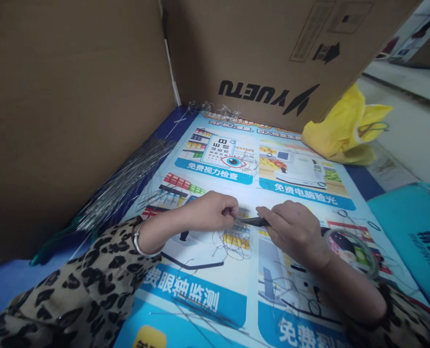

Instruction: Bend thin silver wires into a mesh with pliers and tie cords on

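Note:
My left hand (213, 211) is closed in a pinch, a silver bangle at its wrist. Its fingertips seem to grip a thin wire, mostly hidden by the fingers. Dark, tapered pliers (255, 222) sit in my right hand (296, 232), which is wrapped around their handles. The jaws point left and come up to the left fingertips. Below the hands, loose loops of thin wire (233, 244) lie on a printed poster (253, 241). More straight wire pieces (207, 309) are scattered nearer to me.
Cardboard walls (73, 96) stand at the left and back. A bundle of long wires (121, 191) lies along the left side. At right are a crumpled yellow bag (341, 133), a teal bag (410, 232) and a clear ring-shaped roll (372, 261) by my right forearm.

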Available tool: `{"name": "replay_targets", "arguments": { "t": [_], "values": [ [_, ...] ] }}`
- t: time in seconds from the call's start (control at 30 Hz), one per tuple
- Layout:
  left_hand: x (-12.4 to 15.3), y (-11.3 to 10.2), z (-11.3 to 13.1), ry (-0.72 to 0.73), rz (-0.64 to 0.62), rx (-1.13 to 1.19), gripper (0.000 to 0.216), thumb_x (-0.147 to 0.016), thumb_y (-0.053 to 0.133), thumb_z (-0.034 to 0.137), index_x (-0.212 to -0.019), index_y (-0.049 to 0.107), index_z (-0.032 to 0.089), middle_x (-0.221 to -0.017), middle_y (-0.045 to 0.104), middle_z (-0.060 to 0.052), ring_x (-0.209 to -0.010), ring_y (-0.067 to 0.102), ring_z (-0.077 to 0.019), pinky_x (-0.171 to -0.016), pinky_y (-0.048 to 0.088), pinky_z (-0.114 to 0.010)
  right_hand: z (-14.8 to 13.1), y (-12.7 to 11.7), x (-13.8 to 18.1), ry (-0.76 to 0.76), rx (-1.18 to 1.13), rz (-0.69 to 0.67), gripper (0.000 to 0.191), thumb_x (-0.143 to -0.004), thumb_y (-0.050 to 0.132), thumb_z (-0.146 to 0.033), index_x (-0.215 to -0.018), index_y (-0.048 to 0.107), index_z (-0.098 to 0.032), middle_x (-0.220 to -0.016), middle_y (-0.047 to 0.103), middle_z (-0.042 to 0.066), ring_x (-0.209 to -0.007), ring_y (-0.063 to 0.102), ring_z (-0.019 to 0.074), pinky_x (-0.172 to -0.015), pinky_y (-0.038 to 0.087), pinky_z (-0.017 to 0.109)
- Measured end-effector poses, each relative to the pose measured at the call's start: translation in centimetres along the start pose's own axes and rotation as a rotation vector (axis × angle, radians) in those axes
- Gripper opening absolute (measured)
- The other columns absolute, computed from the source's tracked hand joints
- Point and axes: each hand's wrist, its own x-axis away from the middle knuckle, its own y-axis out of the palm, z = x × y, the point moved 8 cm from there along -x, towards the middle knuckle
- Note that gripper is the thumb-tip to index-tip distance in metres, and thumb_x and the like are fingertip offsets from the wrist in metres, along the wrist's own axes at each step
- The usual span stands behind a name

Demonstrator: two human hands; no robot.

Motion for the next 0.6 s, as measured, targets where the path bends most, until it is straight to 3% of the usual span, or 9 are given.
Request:
{"name": "replay_targets", "arguments": {
  "t": [0.37,0.6],
  "values": [
    [-0.1,-0.1,-0.1,0.010,0.033,-0.036,0.020,-0.065,0.047,0.017,-0.080,0.061,0.016,-0.064,0.058,0.003,-0.056,0.049,-0.0087,-0.050,0.032,-0.018,-0.2,0.1,0.1,-0.021,0.054,-0.009,0.018,-0.077,0.053,-0.010,-0.087,0.066,-0.018,-0.056,0.053,0.001,-0.058,0.039,0.0143,-0.057,0.028,0.030],
    [-0.3,0.2,0.2,0.076,-0.010,-0.058,0.026,-0.069,0.045,0.014,-0.080,0.067,0.016,-0.074,0.065,0.000,-0.065,0.054,-0.0106,-0.059,0.037,-0.020,0.6,1.0,0.5,0.070,-0.094,-0.047,0.019,-0.077,0.051,-0.012,-0.090,0.065,-0.016,-0.064,0.056,0.003,-0.065,0.047,0.0156,-0.062,0.035,0.029]
  ]
}}
